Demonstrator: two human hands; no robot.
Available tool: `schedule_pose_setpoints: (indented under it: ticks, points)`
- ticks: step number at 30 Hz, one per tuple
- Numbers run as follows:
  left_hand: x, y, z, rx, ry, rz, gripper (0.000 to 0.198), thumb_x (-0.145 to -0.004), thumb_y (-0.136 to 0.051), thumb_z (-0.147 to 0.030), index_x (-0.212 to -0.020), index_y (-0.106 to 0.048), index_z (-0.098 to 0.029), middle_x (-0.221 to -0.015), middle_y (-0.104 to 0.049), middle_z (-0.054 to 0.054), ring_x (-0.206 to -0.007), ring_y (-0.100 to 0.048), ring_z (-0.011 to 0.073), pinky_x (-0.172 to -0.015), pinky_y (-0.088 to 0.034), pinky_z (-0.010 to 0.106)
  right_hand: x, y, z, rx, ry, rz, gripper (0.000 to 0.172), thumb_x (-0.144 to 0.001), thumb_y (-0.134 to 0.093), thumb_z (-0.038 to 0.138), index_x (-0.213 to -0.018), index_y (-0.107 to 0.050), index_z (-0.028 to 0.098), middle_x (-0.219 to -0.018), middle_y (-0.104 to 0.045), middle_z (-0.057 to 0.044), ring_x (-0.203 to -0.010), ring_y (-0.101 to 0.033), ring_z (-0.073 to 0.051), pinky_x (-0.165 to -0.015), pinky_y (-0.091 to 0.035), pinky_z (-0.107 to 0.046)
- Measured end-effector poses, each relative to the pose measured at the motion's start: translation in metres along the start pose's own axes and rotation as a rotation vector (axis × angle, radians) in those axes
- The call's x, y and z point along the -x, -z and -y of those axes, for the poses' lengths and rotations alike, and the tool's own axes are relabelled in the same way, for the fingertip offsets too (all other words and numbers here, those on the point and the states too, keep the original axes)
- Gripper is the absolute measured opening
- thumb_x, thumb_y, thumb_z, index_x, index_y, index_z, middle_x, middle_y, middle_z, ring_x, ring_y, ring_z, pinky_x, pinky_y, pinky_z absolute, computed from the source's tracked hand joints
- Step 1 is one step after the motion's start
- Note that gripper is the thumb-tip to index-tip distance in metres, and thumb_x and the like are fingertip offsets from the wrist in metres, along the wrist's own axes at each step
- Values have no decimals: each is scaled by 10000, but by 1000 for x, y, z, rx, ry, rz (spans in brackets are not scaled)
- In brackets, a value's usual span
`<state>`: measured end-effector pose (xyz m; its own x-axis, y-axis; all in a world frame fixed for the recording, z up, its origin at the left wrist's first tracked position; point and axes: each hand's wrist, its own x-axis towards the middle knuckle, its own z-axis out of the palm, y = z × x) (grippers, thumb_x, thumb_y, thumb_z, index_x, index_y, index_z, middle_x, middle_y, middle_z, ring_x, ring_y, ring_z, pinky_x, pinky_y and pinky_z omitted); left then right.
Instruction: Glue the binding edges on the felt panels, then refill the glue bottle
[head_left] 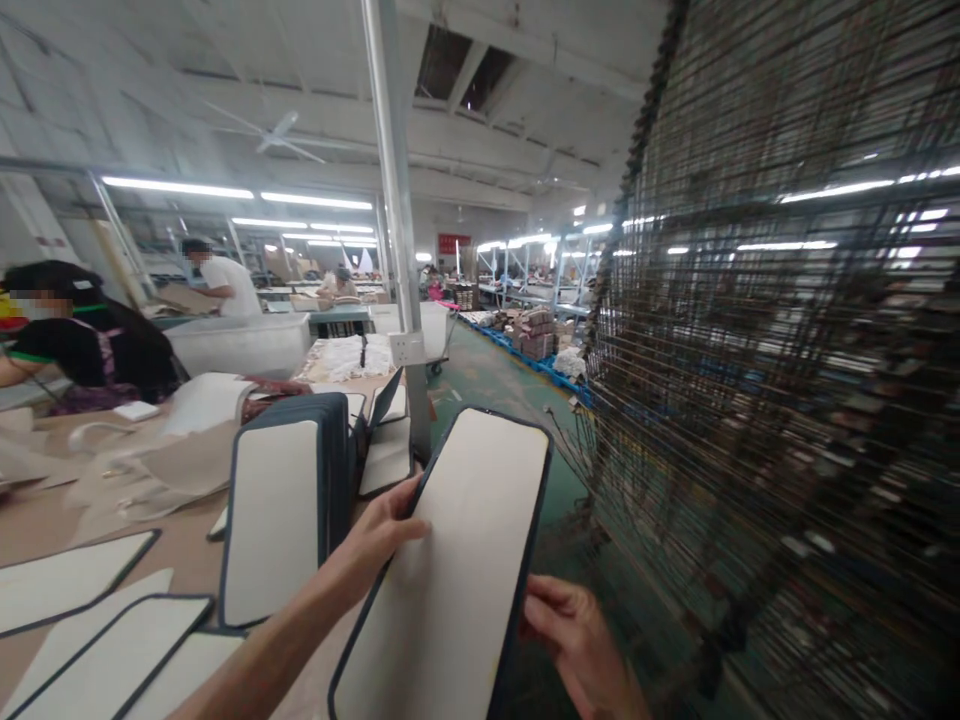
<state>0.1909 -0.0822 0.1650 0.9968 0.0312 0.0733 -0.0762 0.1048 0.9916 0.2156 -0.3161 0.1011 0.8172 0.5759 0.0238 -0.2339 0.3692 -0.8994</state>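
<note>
A long white panel with rounded corners and a dark blue edge (465,540) is held up tilted in front of me. My left hand (394,520) grips its left edge, thumb on the white face and fingers behind. At the right edge, my right hand (570,630) is closed with thumb and fingers pinched on the dark border. To the left, a stack of like panels (274,520) stands upright on the table. More such panels (112,660) lie flat at the lower left, overlapping one another.
Beige pieces with straps (150,450) lie on the brown table (45,520). A metal post (394,200) rises at the table's end. A tall wire rack (750,350) stands close on my right. Co-workers (112,340) sit and stand at the left. A green aisle (480,365) runs ahead.
</note>
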Motion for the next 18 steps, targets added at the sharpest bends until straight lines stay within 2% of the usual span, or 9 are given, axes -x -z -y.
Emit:
schedule_pose_setpoints:
  ticks: [6, 12, 15, 18]
  points:
    - [-10, -15, 12, -13, 6, 49, 618, -637, -563, -74, -1245, -583, -185, -1134, -674, 22, -981, -611, 232, -842, -451, 297, 6, 21, -4, -61, -12, -13, 301, -742, -697, 438, -1006, -698, 293, -837, -720, -18, -689, -606, -114, -665, -443, -224]
    - [-10, -28, 11, -61, -19, 38, 632, -625, -591, -92, -1252, -578, -177, -1131, -675, 31, -1019, -599, 257, -838, -448, 305, 7, 29, 0, 4, -31, -63, 352, -661, -779, 389, -956, -718, 209, -820, -723, -67, -687, -611, -144, -673, -454, -240]
    - [-4, -26, 4, -101, 46, 11, 665, -685, -673, -227, -1325, -506, -166, -1247, -615, 81, -1144, -537, 303, -920, -428, 364, 4, 30, 5, -26, -37, -106, 357, -615, -800, 408, -911, -730, 222, -795, -725, -54, -673, -614, -141, -644, -462, -226]
    - [1, -15, -6, -174, 143, -138, 829, -738, -684, -444, -1431, -338, -149, -1323, -546, 142, -1232, -469, 316, -1028, -342, 434, -2, 37, 8, -84, -74, -123, 356, -575, -817, 408, -867, -739, 219, -787, -726, -52, -675, -627, -154, -666, -490, -241]
